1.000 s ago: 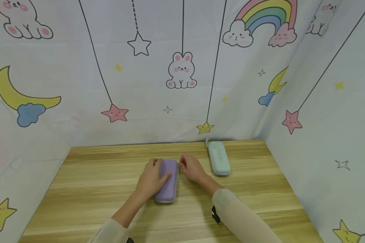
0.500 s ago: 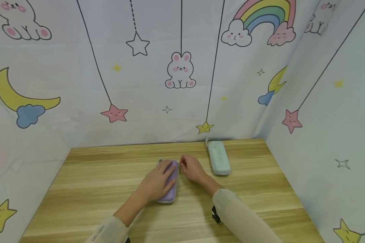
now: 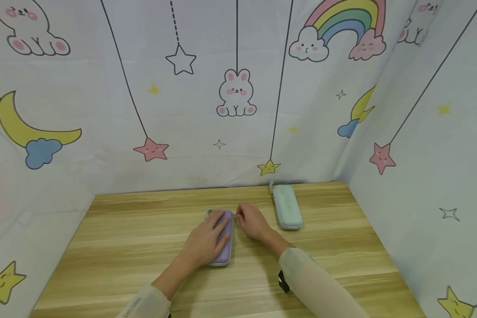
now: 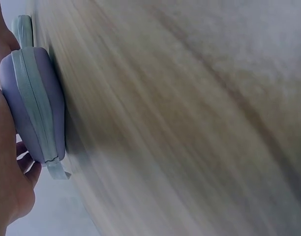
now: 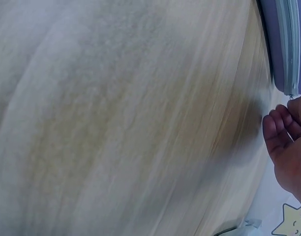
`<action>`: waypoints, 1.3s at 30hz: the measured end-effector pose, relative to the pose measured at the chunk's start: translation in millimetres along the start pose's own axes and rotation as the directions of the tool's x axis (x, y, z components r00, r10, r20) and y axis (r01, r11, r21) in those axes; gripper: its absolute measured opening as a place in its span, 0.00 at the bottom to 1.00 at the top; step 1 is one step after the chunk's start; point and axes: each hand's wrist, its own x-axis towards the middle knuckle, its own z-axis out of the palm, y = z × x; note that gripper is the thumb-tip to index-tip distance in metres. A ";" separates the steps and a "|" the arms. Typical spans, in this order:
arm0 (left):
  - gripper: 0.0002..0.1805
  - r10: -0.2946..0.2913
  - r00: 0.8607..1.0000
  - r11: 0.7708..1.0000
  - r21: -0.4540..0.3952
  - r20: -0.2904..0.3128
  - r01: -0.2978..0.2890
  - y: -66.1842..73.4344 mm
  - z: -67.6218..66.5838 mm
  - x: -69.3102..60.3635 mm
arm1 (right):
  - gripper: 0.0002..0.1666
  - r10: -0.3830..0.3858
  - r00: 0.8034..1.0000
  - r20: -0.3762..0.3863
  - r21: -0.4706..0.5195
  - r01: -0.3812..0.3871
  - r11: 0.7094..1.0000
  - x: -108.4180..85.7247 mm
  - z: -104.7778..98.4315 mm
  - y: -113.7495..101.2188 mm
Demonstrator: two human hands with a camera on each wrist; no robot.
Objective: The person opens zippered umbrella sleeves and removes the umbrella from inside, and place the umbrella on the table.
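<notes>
A purple zip case (image 3: 225, 255) with a pale green zip band lies flat on the wooden table, its long side running away from me. Over its top rests my left hand (image 3: 204, 242), fingers mostly straight and spread. A pale green strap (image 4: 57, 170) sticks out from its end in the left wrist view. Beside the case's far right corner, my right hand (image 3: 252, 221) pinches the small zip pull (image 5: 290, 98) between thumb and fingertip. In the right wrist view the zip line (image 5: 290, 54) looks closed along the visible side.
A mint green case (image 3: 288, 206) with a wrist strap (image 3: 271, 187) lies at the back right of the table (image 3: 135, 247). White cloth (image 3: 191, 163) printed with cartoon figures hangs behind the table and along its sides.
My left hand has shifted from the case's left side, where it gripped with the thumb on top, to lying over the top. The right hand stays at the far right corner.
</notes>
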 end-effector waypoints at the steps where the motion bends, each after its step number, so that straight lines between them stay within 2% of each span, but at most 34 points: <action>1: 0.30 -0.006 1.000 1.000 -0.004 0.000 0.006 -0.3 0.5 -0.1 | 0.03 0.001 1.000 0.006 0.003 -0.001 1.000 -0.6 -0.2 0.0; 9: 0.29 -0.025 1.000 1.000 -0.012 -0.010 0.025 -2.4 1.1 0.5 | 0.03 0.001 1.000 0.020 0.006 -0.001 1.000 -5.5 -1.6 -1.0; 18: 0.29 -0.039 0.999 0.999 -0.035 -0.005 0.039 -4.5 2.6 5.6 | 0.03 0.027 0.999 0.022 0.063 -0.029 0.998 -11.7 -2.4 -2.0; 26: 0.29 -0.064 0.998 0.996 -0.065 -0.024 0.062 -5.9 5.8 3.6 | 0.03 0.004 1.000 0.025 0.086 -0.006 0.996 -13.2 -3.8 -3.9; 31: 0.29 -0.060 0.997 0.995 -0.079 -0.045 0.056 -7.0 9.3 3.0 | 0.02 -0.014 1.000 0.012 0.085 0.013 0.996 -15.1 -4.2 -3.9; 39: 0.29 -0.080 0.997 0.993 -0.084 -0.022 0.078 -6.3 8.0 3.4 | 0.03 -0.020 0.999 0.033 0.099 0.017 0.995 -18.1 -5.0 -5.6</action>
